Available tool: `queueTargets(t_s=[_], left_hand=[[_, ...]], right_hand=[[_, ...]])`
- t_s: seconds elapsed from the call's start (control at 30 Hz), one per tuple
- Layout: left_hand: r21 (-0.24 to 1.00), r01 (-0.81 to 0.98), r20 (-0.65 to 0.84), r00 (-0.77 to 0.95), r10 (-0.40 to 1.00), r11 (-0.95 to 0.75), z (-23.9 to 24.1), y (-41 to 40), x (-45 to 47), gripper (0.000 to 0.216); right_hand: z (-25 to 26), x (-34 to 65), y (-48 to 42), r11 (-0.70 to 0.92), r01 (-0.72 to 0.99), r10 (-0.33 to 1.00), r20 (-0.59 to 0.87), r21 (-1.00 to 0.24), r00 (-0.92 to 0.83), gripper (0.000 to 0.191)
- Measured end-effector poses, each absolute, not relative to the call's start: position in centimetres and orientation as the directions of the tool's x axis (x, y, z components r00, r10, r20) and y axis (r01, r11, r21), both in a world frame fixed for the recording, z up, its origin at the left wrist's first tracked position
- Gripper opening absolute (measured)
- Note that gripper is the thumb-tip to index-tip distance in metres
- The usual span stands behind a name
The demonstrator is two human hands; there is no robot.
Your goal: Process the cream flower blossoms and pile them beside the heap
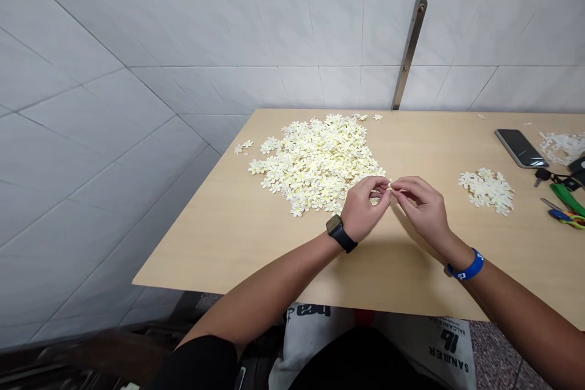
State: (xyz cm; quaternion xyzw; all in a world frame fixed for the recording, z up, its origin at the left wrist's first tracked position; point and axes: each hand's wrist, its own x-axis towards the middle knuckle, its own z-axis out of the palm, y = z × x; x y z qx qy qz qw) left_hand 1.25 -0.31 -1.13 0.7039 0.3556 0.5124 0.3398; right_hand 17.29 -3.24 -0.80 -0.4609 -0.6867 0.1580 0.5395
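My left hand (pixel 365 207) and my right hand (pixel 424 207) meet fingertip to fingertip above the table, just right of a big pile of small white artificial flowers (pixel 320 161) with yellow centres. Between the pinched fingertips of both hands shows a small pale flower (pixel 390 186), mostly covered by the fingers. A black watch is on my left wrist, and a blue band circles the right one. Farther right lies a smaller heap of white flowers (pixel 487 191), apart from both hands.
The wooden table (pixel 274 256) backs onto a tiled wall with a metal bracket (pixel 409 55). At right lie a phone (pixel 521 147), keys (pixel 542 175), scissors (pixel 564 216) and a tangle of white strips (pixel 564 146). Printed white sacks (pixel 450 353) sit below the front edge.
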Motion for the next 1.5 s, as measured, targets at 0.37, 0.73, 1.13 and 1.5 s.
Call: queueTargets(t_s=[0.37, 0.73, 1.13, 1.5], left_hand=[[0.868, -0.019, 0.480, 0.284, 0.830, -0.495, -1.1, -0.4, 1.0, 0.023], [0.807, 0.045, 0.551, 0.305, 0.777, -0.590, 0.0, -0.8, 0.7, 0.021], [0.795, 0.032, 0.568, 0.310, 0.763, -0.605, 0.2, -1.0, 0.6, 0.021], [0.819, 0.037, 0.538, 0.296, 0.789, -0.573, 0.2, -1.1, 0.6, 0.021]], right_hand=[[-0.2, 17.9, -3.3, 0.451, 0.222, 0.874, 0.478, -0.864, 0.087, 0.010], [0.1, 17.9, -3.4, 0.475, 0.172, 0.868, 0.492, -0.863, 0.071, 0.011], [0.3, 18.1, -3.4, 0.506, 0.200, 0.849, 0.525, -0.839, 0.055, 0.010], [0.6, 18.5, -3.2, 0.497, 0.202, 0.859, 0.511, -0.844, 0.022, 0.007]])
